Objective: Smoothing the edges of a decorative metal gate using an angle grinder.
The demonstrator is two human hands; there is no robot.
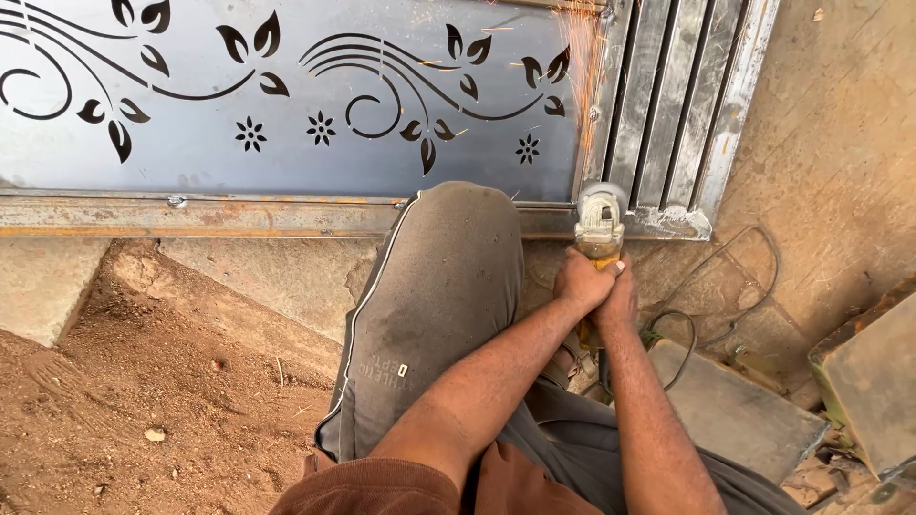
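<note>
An outdoor metalworking yard: a steel gate panel (286, 105) with cut-out floral patterns lies on bare dirt ground (143, 401), sparks (580, 48) flying from an angle grinder (599, 221).

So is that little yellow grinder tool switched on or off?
On. The yellow handheld angle grinder, gripped by both hands, left hand and right hand, throws orange sparks up the grey metal gate frame.

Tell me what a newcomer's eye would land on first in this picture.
First, the stream of orange sparks shooting up along the joint where the metal gate panel, cut with black leaf and flower patterns, meets its ribbed steel frame at upper right. Just below, the left hand and right hand together grip an angle grinder against the frame's lower corner, beside the person's raised knee.
</note>
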